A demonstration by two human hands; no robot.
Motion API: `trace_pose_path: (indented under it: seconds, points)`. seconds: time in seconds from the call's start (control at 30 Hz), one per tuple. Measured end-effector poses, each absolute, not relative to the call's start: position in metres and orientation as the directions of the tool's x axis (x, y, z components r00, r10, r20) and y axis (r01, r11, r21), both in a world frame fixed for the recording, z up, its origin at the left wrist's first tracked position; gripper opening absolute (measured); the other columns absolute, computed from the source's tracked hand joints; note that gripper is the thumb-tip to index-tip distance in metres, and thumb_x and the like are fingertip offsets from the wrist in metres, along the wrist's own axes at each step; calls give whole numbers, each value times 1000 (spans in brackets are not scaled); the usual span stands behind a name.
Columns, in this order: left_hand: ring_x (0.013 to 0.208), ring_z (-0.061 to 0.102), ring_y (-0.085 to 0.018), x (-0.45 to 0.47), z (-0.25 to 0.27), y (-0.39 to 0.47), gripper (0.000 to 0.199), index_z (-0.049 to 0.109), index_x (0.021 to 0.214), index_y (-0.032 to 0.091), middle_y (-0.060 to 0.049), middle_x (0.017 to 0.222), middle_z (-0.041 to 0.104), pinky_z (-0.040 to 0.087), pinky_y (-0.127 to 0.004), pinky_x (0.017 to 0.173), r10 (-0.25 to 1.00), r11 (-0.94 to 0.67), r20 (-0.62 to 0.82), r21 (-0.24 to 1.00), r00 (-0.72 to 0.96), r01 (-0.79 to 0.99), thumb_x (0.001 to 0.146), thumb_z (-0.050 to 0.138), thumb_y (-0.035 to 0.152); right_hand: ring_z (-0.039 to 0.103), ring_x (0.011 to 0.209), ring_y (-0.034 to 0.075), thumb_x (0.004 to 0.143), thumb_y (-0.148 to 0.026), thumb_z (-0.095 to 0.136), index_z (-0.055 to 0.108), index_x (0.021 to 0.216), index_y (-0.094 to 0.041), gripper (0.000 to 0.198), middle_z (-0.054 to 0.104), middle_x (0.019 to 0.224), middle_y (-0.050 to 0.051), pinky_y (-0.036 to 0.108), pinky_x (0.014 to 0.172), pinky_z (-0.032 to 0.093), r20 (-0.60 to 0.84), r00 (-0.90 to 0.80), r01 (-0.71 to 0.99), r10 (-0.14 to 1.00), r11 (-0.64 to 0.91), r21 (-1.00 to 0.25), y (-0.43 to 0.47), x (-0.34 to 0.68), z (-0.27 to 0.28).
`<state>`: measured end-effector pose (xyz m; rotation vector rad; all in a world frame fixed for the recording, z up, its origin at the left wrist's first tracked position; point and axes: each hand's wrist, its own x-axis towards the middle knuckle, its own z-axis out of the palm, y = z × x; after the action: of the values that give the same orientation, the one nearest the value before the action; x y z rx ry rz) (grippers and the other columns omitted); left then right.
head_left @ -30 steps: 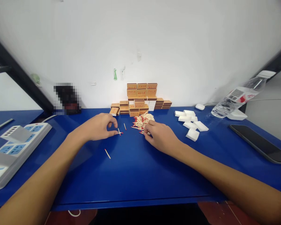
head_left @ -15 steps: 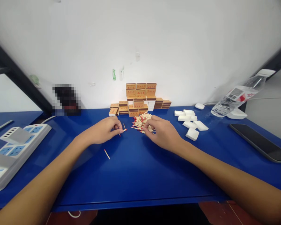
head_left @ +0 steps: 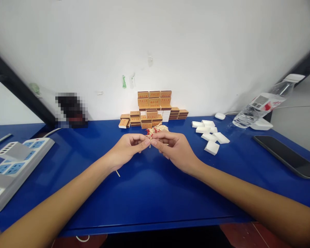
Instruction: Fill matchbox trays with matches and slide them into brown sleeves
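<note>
My left hand (head_left: 127, 146) and my right hand (head_left: 179, 148) meet in front of the pile of matches (head_left: 158, 128), thumb tips touching or nearly so. Both are closed in a pinch. Between the fingertips show a few red-tipped matches (head_left: 150, 141), partly hidden by the fingers; how many each hand has I cannot tell. The loose pile lies just beyond, its near side covered by my hands. A single match (head_left: 118, 173) lies on the blue table (head_left: 155, 196), partly hidden under my left wrist.
Stacked matchboxes (head_left: 154, 101) stand against the wall behind the pile. To the right lie several white matchbox trays (head_left: 212, 147), a white earphone case (head_left: 219, 116), a leaning plastic bottle (head_left: 260, 103) and a phone (head_left: 286, 156). A power strip (head_left: 23, 162) is on the left.
My left hand has moved right with matches in its fingers. My right hand has drawn slightly back from the pile, and the two hands now meet.
</note>
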<state>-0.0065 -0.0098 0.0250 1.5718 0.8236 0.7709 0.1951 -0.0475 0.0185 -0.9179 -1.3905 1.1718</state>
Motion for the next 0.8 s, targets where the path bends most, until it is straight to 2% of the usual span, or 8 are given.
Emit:
trace_pose_path:
  seconds: [0.13,0.23,0.27,0.33,0.4,0.5,0.63,0.8]
  points:
    - [69,46,-12,-6,21,-10,37,77,86,19,0,76,61,35,-28,66,825,-76,21,994,565,74,88,76,56,53,61,11,82,-48,83,77,94,-19,32,68,78,1,27,51,41,253,-187,-38,949,250,-967,-49,195,21]
    - [77,54,-15,-16,26,-1,32,81,97,21,-3,89,68,40,-30,69,805,-310,109,915,584,258,92,73,52,53,64,12,89,-46,76,73,91,-19,27,66,79,0,27,57,44,284,-240,73,929,309,-948,-45,202,21]
    - [81,56,-17,-21,28,5,28,81,102,23,-4,95,69,42,-31,71,788,-440,169,826,591,351,92,73,48,53,66,12,91,-43,74,72,89,-19,24,65,80,0,27,59,44,289,-270,146,919,336,-931,-43,206,21]
    - [88,58,-20,-35,31,19,22,81,107,26,-5,96,68,44,-33,76,755,-641,341,559,560,525,96,70,40,54,69,13,94,-35,69,70,86,-19,18,65,80,0,27,63,44,274,-366,349,890,403,-846,-38,215,20]
    - [98,57,-24,-48,30,34,21,80,109,25,-6,101,66,46,-39,91,700,-709,424,324,574,626,99,63,31,55,71,14,94,-26,66,69,83,-19,13,65,79,1,28,66,42,240,-455,559,857,485,-673,-35,224,20]
    - [107,55,-25,-57,25,45,25,78,114,25,-9,110,64,45,-42,98,636,-760,394,176,663,625,103,55,27,57,75,15,92,-17,66,68,82,-19,10,67,86,3,29,68,39,210,-492,756,845,535,-377,-34,231,19]
    - [113,53,-27,-54,22,44,31,79,108,26,-11,117,61,43,-44,100,598,-799,270,136,755,585,104,49,22,58,73,16,95,-21,67,70,97,-18,5,68,102,7,30,64,34,197,-444,864,874,476,-163,-37,230,19]
    - [122,50,-27,-58,25,43,36,76,105,27,-9,126,61,38,-46,106,637,-770,186,200,748,606,102,42,14,59,74,16,101,-25,58,71,101,-18,14,67,105,9,30,62,32,246,-434,880,867,466,-91,-35,230,17]
